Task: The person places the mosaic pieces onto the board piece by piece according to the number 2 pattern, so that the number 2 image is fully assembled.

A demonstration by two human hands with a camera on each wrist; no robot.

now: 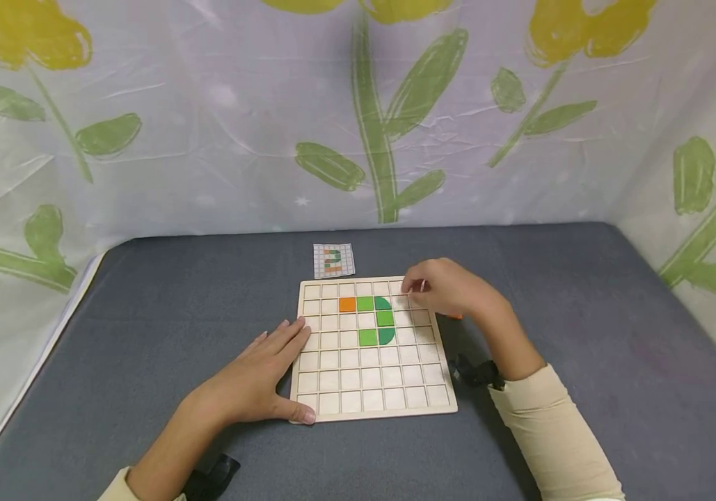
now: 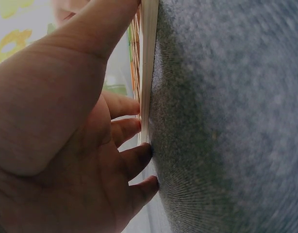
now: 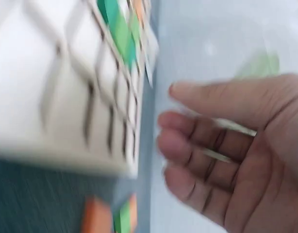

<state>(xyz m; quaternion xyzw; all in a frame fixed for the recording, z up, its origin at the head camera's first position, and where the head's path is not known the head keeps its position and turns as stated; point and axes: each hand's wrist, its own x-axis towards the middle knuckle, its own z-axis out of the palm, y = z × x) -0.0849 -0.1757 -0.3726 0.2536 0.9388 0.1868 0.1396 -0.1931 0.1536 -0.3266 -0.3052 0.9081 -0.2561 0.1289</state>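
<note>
A pale wooden grid board lies flat on the table. Set in its upper middle cells are an orange square tile, several light green square tiles and dark green rounded tiles. My left hand rests along the board's left side, fingers extended and thumb on the lower left corner; the left wrist view has its fingertips at the board's edge. Over the upper right corner is my right hand, fingers loosely bent. In the right wrist view its thumb and fingertips stand apart, with no tile visible between them.
Behind the board lies a small printed card with a coloured grid pattern. Beside the board's right edge are loose orange and green pieces, partly hidden by the right arm in the head view. A flower-printed cloth hangs around the dark table.
</note>
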